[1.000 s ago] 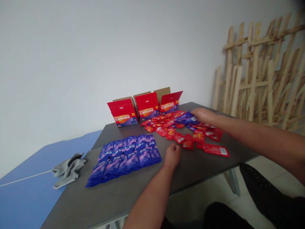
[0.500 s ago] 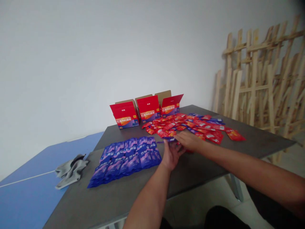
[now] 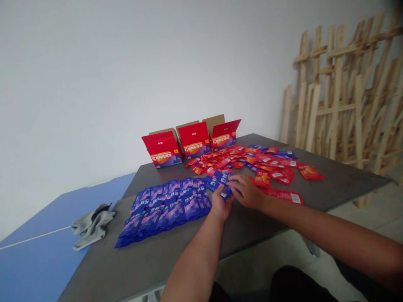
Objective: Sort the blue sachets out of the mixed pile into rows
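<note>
My hands meet over the dark grey tabletop [image 3: 151, 256], and a strip of blue-purple sachets [image 3: 217, 184] runs between them. My left hand [image 3: 221, 204] holds the strip's lower end, and the fingers of my right hand [image 3: 245, 192] pinch it from the right. Just to the left lie tightly arranged rows of matching blue sachets [image 3: 165, 209]. Loose red sachets [image 3: 245, 161] are scattered beyond my right hand, and a few blue ones lie among them. Several open red cartons [image 3: 193, 140] stand at the far edge.
A folded grey cloth [image 3: 92, 226] lies on a blue table [image 3: 40, 264] adjoining the left side of the grey one. A white wall [image 3: 110, 75] rises behind, and wooden fence panels [image 3: 340, 96] lean in the right corner. A metal table leg [image 3: 311, 247] shows below.
My right hand has moved left from the red pile to meet my left. The blue strip now lies between both hands, and the red sachets lie more spread out.
</note>
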The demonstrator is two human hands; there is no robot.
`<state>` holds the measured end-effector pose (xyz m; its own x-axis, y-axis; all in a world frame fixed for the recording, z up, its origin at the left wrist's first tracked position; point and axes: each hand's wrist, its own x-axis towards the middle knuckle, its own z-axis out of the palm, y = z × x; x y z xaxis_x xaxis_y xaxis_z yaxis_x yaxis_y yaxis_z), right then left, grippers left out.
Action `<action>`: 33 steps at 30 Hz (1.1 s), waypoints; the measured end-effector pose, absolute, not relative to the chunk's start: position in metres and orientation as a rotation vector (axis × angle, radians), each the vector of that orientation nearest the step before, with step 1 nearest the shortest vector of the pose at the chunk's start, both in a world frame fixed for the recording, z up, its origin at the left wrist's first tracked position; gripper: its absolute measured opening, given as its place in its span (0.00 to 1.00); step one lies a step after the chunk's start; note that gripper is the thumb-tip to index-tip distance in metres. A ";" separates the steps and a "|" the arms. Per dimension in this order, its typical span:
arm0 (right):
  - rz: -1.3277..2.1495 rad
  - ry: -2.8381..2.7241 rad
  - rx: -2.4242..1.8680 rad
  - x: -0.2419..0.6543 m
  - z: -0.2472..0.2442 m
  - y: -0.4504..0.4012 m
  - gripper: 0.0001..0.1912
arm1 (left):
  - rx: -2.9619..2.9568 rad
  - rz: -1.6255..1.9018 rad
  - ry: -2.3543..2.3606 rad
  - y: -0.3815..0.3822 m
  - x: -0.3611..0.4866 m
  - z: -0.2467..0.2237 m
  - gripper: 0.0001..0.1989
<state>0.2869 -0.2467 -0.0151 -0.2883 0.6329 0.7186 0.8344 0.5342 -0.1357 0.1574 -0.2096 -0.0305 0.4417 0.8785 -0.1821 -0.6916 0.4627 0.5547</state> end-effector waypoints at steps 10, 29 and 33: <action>0.704 -1.420 -1.549 0.292 -0.004 -0.222 0.22 | 0.594 1.045 0.512 -0.211 0.156 -0.030 0.15; 0.859 -0.837 -1.078 0.274 -0.015 -0.184 0.18 | 0.691 1.266 0.751 -0.207 0.156 -0.026 0.31; 0.879 -0.413 -0.825 0.254 -0.022 -0.170 0.17 | 0.566 1.320 0.633 -0.206 0.150 -0.024 0.32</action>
